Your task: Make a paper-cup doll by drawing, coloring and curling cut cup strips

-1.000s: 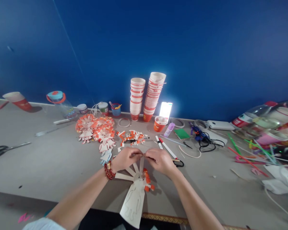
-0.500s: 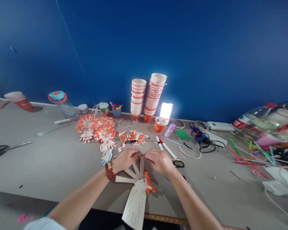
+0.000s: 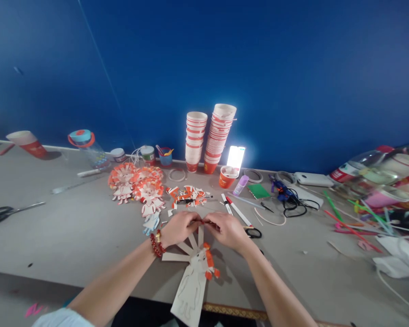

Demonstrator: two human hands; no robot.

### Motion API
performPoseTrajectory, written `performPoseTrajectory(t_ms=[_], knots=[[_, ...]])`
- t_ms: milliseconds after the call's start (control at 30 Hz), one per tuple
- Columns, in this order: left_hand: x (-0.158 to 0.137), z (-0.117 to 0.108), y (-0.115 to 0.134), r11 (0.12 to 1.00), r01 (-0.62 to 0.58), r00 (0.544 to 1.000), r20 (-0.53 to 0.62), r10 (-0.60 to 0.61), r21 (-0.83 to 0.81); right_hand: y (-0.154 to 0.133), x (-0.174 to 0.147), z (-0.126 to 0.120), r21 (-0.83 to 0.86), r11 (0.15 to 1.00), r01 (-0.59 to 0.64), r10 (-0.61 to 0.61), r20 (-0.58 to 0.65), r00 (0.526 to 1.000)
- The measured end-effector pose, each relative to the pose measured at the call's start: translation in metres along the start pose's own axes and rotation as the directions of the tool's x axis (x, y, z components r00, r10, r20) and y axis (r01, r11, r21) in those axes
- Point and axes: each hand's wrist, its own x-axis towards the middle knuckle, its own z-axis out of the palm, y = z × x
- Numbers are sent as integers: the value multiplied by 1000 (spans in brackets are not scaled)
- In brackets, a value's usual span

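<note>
Between my two hands is a cut paper cup (image 3: pixel 188 297), flattened out, with a figure drawn in outline on its long panel. Narrow strips fan out from its round base; those on the right side are curled and show orange. My left hand (image 3: pixel 180 227), with red beads at the wrist, pinches the end of one upright strip. Meeting it fingertip to fingertip, my right hand (image 3: pixel 226 230) pinches the same strip end. The fingers partly hide that tip. Just beyond my hands lies a pile of orange and white paper scraps (image 3: pixel 191 196).
Finished-looking paper figures (image 3: pixel 150 190) with orange curls lie left of the scraps. Behind stand two cup stacks (image 3: pixel 196 145) and a lit phone (image 3: pixel 236 158). Markers (image 3: pixel 238 211), black-handled scissors (image 3: pixel 254 233) and a blue glue gun (image 3: pixel 283 191) lie to the right. More scissors (image 3: pixel 3 213) rest far left.
The paper cup has shifted slightly left and turned a little. Both hands keep their pinch at the strip's end, with the fingers moved only slightly.
</note>
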Motion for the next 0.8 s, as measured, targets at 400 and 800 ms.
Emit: performPoseTrajectory(t_ms=[400,800], knots=[[1,2,4,964,-138,990,5,141,226,-2,0,2,-72,992,-103,107,49,993],[0,-3,3,972,-171,985,13,172,163,-1,0,5,-112,993,-32,33,14,999]])
